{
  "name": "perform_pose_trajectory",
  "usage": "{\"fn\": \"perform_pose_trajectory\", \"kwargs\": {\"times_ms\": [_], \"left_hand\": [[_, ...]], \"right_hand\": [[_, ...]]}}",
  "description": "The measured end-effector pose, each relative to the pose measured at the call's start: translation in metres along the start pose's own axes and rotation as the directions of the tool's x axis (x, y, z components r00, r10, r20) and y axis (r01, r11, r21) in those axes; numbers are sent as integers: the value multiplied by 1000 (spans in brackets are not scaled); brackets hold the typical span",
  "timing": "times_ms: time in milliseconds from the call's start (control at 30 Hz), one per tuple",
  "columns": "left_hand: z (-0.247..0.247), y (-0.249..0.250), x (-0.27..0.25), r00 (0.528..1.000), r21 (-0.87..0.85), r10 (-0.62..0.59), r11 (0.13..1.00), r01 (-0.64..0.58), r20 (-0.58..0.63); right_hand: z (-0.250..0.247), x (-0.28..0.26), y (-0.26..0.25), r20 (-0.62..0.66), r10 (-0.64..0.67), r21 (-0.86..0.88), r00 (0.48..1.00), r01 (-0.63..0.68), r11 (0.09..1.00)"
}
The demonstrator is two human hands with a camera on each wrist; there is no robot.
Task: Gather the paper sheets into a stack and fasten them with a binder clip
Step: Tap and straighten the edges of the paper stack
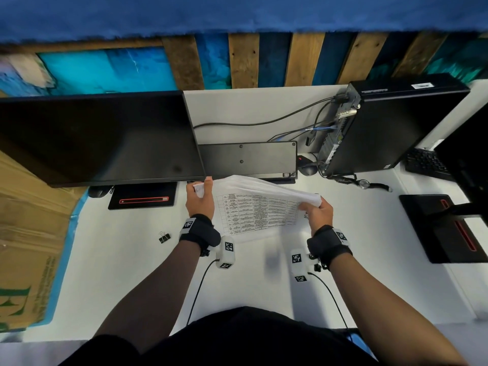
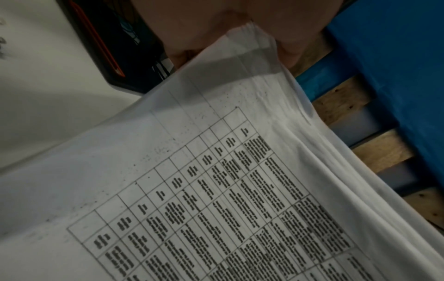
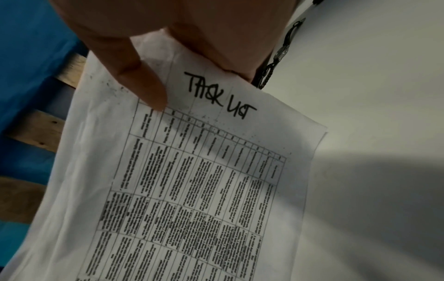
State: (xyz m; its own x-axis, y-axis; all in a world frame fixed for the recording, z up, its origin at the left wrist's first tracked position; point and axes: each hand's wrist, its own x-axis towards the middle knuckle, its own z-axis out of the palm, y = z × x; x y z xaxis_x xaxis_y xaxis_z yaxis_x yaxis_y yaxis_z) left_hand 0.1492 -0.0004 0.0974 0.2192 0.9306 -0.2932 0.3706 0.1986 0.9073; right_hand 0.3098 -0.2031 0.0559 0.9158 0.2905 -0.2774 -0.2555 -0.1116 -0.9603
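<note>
White and wide, the desk surface (image 1: 126,260) is carrying a dark monitor (image 1: 100,138) at the back left and a black computer tower (image 1: 390,128) at the back right, in front of a wall of wooden and blue slats. The paper sheets (image 1: 253,207) are being held up above the surface between both hands, with their long axis running from left to right and the printed table facing the person. The left hand (image 1: 200,200) is pinching the left short edge, its thumb on top and the fingers curled behind. The right hand (image 1: 318,213) is pinching the right short edge near the handwritten title, the thumb pressing on the front. In the left wrist view the edges of the sheets are looking uneven, so the squaring is probably not finished. The binder clip (image 1: 164,237) is lying on the surface to the left of the left wrist, apart from the sheets. The left hand is nearer to it.
</note>
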Motion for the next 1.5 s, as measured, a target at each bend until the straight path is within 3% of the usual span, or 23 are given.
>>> {"fn": "perform_pose_trajectory", "kwargs": {"times_ms": [133,233,367,500,633,967,1100,1300,1400,1500], "left_hand": [[-2,6,0,999,-40,-50,998,50,-1],[-4,21,3,996,-97,61,993,-68,-71],[-6,24,7,968,-106,214,968,-229,-131],[-3,-4,7,983,-49,171,984,-174,-64],[-4,-13,12,986,-31,153,987,-156,-68],[-10,-14,21,999,-8,45,999,-45,6],[-14,-17,17,998,-6,56,998,-56,36],[-18,-44,7,966,86,115,987,-138,232],[-18,-50,18,978,85,39,995,-57,203],[-20,-45,29,974,-59,-17,998,31,224]], "right_hand": [[6,1,-3,-59,38,80,998,-34,996],[7,0,-14,-74,0,171,997,13,985],[3,-3,-16,9,-76,202,997,73,977],[2,-2,3,87,-11,81,996,3,997],[6,9,6,65,41,-5,997,-41,999],[4,23,-7,34,4,-74,999,-1,997],[4,28,-7,19,24,-55,1000,-23,998],[4,30,-4,-35,112,-20,993,-113,993],[8,26,-11,-42,109,57,993,-106,993],[8,16,-19,-35,91,166,995,-84,983]]}}
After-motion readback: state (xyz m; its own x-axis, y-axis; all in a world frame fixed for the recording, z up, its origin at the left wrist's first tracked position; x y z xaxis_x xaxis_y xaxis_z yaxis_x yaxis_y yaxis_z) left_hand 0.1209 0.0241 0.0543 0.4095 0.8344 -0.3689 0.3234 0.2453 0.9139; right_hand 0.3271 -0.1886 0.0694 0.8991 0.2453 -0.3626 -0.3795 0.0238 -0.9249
